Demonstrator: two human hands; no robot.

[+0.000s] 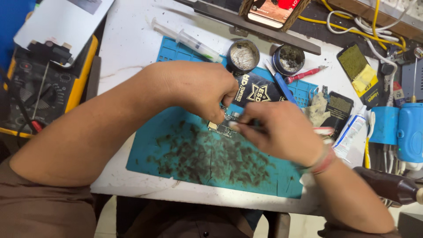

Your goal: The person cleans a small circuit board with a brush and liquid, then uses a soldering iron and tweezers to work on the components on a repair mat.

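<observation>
A: Far left of the surface [132, 39]?

B: One yellow-cased meter [48, 83], black face, partly under a white sheet [61, 20]. A red probe tip [37, 127] lies at its lower edge.

A: Next item along?

B: One teal work mat [176, 154], heavily smudged with dark residue across its near half. A clear syringe [187, 39] lies slanted at its upper left corner.

A: The left hand?

B: The left hand [198, 90] comes in from the left over the mat, grip pinched together on the upper edge of a small circuit board [224, 125]. The board rests on the mat near its middle, between both hands.

A: Behind the hands?

B: Two round tins: one with pale metallic wool [243, 56], one with dark contents [288, 59]. A black card with a star emblem [260, 90] sits under them, then a blue-handled tool [278, 83] and a red-handled tool [304, 74].

A: The right hand?

B: The right hand [282, 132], corded bands at the wrist, grip clamped on a thin tool [246, 126] whose tip meets the board. The tool itself is blurred; its kind cannot be told.

A: Far right?

B: One white tube [350, 132], a black pad with a yellow patch [359, 68], yellow and white cables [352, 26], a blue device [410, 132], a dark handle [392, 187] at the lower edge
</observation>
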